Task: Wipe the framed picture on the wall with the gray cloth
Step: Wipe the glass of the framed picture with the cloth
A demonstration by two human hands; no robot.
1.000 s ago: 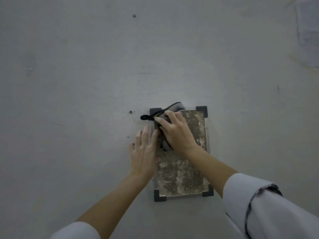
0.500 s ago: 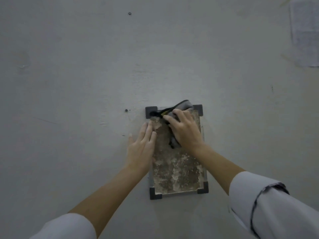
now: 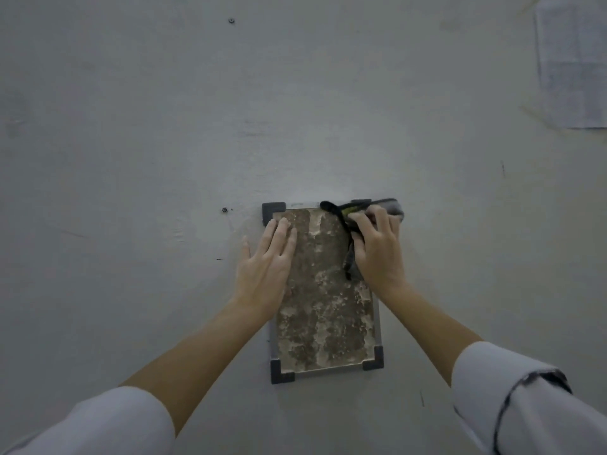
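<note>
A small rectangular framed picture (image 3: 323, 290) with a mottled brown-and-cream face, a thin pale frame and dark corner brackets hangs upright on a plain gray-white painted wall (image 3: 131, 142). Everything here is placed against that picture.

The right hand (image 3: 377, 251) lies over the picture's upper right corner, pressing a crumpled gray cloth (image 3: 392, 208) with a black trim strip flat against the glass. Its fingers (image 3: 363, 221) are curled and close together over the bundle, the tips pointing up and toward the picture's top edge — a gathered grip on the fabric, not a spread palm. Part of the cloth pokes out past the picture's top right corner onto the wall, and a dark strip of it trails down the picture's right side beside the thumb. The black trim reaches leftward along the top edge.

The left hand (image 3: 266, 267) rests flat on the picture's left edge, half on the face and half on the wall. Its fingers are straight and held close side by side, tips just below the upper left bracket; the thumb sits apart, out on the wall. It holds nothing — it only bears against the surface.

Both forearms are bare, with pale rolled sleeves (image 3: 525, 405) below the picture. A small dark screw (image 3: 224, 209) sits in the wall left of the picture's top edge, and a pale sheet of paper (image 3: 571, 60) is stuck well above and to its right.
</note>
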